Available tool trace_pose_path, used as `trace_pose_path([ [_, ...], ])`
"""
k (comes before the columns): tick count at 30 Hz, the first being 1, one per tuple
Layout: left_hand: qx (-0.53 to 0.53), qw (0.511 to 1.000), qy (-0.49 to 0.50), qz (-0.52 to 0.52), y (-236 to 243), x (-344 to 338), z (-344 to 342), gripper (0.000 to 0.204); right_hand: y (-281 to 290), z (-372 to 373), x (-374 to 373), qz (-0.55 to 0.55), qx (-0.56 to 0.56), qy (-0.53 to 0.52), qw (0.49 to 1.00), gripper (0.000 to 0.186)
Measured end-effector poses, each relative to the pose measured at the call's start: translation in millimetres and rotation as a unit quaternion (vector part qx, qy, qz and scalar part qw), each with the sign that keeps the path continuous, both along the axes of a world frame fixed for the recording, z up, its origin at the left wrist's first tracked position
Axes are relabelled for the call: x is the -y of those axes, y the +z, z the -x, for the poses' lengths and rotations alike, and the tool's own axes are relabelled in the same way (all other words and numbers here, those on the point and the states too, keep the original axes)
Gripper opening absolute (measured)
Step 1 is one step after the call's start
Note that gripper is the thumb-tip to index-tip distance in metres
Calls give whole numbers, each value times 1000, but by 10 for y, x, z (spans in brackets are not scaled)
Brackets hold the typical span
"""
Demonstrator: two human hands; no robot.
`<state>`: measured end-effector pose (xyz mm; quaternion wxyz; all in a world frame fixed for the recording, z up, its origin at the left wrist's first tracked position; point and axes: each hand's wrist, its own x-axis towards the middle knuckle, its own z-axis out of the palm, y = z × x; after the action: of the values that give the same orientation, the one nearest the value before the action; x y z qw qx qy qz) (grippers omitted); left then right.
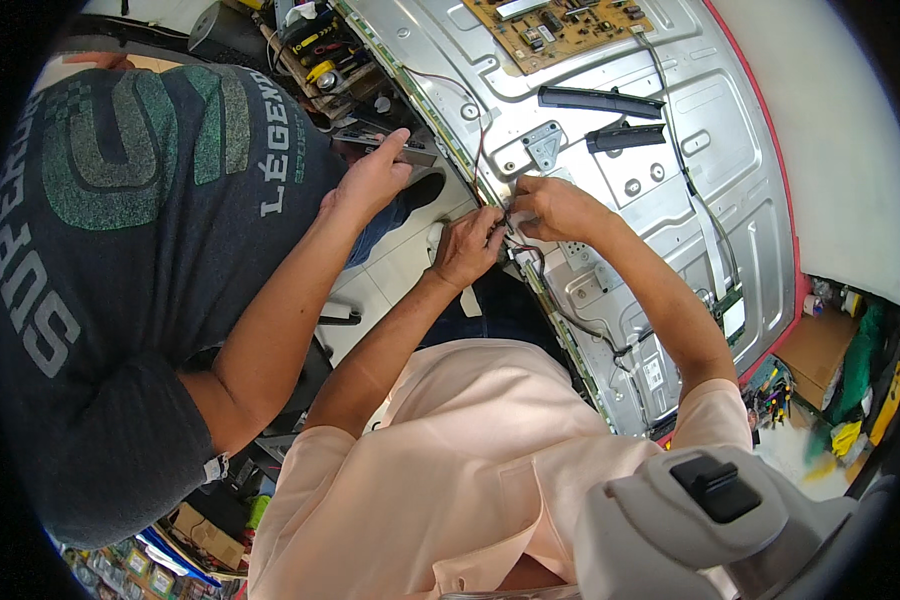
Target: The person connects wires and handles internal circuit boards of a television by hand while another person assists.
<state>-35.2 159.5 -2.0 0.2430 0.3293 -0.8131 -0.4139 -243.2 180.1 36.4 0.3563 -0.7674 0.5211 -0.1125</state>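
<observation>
My left hand (470,247) is closed at the near edge of a large silver metal panel (705,180), which looks like the back of a flat television. Its fingertips pinch the dark wires (527,250) that run along this edge. Just to the right, my right hand (560,210) rests over the panel's rim, thumb and fingers pressed together. Whatever lies between those fingers is too small to make out. The two hands nearly touch. Beyond them, a small metal bracket (542,146) and two black plastic strips (625,138) lie on the panel.
A brown circuit board (560,32) sits at the panel's far end. At the left stands another person in a dark shirt (170,230), whose hand (373,180) is near the panel edge. Tools (320,45) crowd a shelf behind. A cardboard box (818,350) stands at right.
</observation>
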Motion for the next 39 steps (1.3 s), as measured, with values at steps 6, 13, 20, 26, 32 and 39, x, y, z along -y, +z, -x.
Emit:
trace_pose_path([
  [6, -2, 997, -68, 40, -20, 94, -38, 20, 5, 7, -1, -6, 2, 1, 1000, 28],
  [13, -10, 1000, 0, -13, -119, 38, -29, 31, -19, 13, -3, 2, 1, 4, 1000, 28],
  [20, 0, 996, 85, -35, -255, -60, -33, 43, -53, 21, -31, 28, 25, 2, 999, 24],
  [26, 18, 995, 99, -26, -254, -73, -40, 40, -67, -42, -91, 27, 16, -12, 999, 22],
  [32, 0, 994, 105, -27, -253, -81, -33, 38, -64, -178, -196, 27, -11, -70, 997, 17],
  [39, -21, 994, 105, -11, -289, -88, -42, 36, -77, -408, -365, 60, 50, -243, 967, 13],
])
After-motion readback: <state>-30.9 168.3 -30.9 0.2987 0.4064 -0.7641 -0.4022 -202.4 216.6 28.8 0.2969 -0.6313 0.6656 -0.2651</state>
